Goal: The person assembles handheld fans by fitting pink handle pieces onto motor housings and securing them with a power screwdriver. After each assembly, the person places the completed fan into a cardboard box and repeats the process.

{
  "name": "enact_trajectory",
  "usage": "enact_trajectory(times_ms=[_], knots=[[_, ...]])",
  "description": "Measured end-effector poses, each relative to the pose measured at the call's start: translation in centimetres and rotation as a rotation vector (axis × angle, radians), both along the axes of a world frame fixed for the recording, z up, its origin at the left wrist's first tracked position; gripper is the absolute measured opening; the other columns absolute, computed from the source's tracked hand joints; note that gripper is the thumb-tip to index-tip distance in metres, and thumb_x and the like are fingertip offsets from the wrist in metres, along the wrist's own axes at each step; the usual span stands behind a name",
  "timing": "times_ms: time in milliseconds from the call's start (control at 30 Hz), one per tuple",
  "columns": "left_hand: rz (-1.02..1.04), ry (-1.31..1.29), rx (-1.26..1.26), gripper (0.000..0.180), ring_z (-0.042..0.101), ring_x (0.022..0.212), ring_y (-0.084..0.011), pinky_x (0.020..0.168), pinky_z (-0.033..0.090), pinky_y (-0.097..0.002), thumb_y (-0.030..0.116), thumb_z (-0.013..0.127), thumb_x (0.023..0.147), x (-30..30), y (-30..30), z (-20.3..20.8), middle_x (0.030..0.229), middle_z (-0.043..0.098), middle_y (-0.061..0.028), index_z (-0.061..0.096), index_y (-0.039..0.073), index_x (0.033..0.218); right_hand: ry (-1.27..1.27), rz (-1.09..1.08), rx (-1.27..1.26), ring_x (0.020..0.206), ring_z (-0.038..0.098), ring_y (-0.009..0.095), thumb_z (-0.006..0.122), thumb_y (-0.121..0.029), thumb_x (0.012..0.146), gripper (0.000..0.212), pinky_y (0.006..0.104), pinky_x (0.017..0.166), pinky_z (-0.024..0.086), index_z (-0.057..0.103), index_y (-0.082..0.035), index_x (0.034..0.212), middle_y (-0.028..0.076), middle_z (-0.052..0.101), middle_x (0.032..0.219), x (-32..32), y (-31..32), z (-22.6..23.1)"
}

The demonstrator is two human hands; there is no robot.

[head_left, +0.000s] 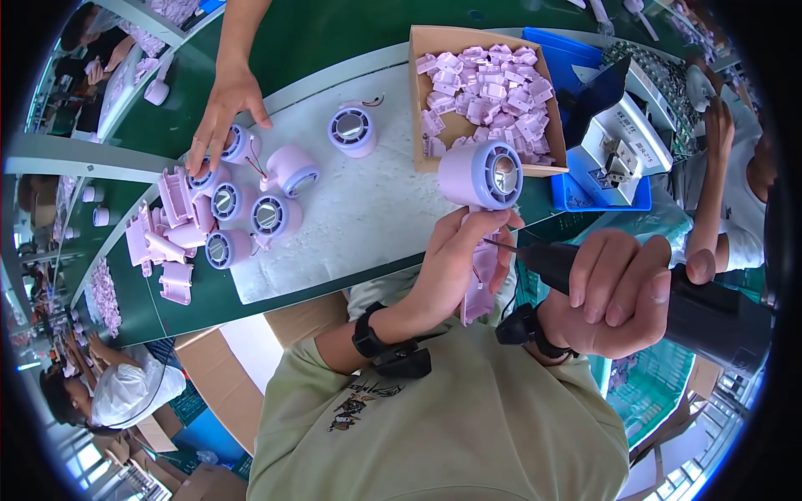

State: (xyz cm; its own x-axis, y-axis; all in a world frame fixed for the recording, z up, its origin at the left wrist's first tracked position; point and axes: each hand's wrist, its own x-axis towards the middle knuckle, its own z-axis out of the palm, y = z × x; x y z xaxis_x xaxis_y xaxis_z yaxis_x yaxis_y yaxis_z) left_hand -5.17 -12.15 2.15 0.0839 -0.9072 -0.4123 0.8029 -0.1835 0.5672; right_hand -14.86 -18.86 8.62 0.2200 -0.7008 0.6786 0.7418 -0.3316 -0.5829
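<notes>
My left hand (441,271) is closed around the handle of a pink handheld fan (480,174), whose round head with a blue-grey grille points up. Its handle is opened out, showing the inside of the shell. In my right hand (614,292) lies a black electric screwdriver (720,316), gripped with fingers wrapped round it. The thin bit reaches the fan's handle beside my left fingers; whether it sits on a screw is too small to tell. Other fan heads, one with wires (352,131), stand on the white work mat (334,225) to the left.
A cardboard box (423,83) of small pink parts stands beyond the fan, with a blue bin (601,204) holding a white carton and metal pieces at its right. Another person's hand (230,104) touches the fan heads at left, near stacked pink handle shells (159,238).
</notes>
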Motion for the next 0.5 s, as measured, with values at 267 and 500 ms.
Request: enact_trajectory(times_ms=[267, 500], knots=[[0.072, -0.065, 0.062, 0.026, 0.051, 0.056, -0.0153, 0.044, 0.039, -0.0276, 0.024, 0.054, 0.089, -0.7, 0.5, 0.5, 0.080, 0.054, -0.0085, 0.060, -0.002, 0.093, 0.054, 0.054, 0.122, 0.035, 0.037, 0.011, 0.050, -0.015, 0.098, 0.024, 0.0257, 0.037, 0.039, 0.034, -0.023, 0.114, 0.000, 0.040, 0.048, -1.0, 0.4, -0.5], [0.113, -0.061, 0.039, 0.026, 0.054, 0.054, -0.0135, 0.042, 0.039, -0.0259, 0.023, 0.056, 0.089, -0.3, -0.1, 1.0, 0.079, 0.057, -0.0086, 0.060, -0.001, 0.094, 0.026, 0.037, 0.122, 0.035, 0.039, 0.011, 0.051, -0.016, 0.098, 0.023, 0.0254, 0.035, 0.039, 0.036, -0.022, 0.114, 0.000, 0.044, 0.051, -0.5, -0.1, -0.5]])
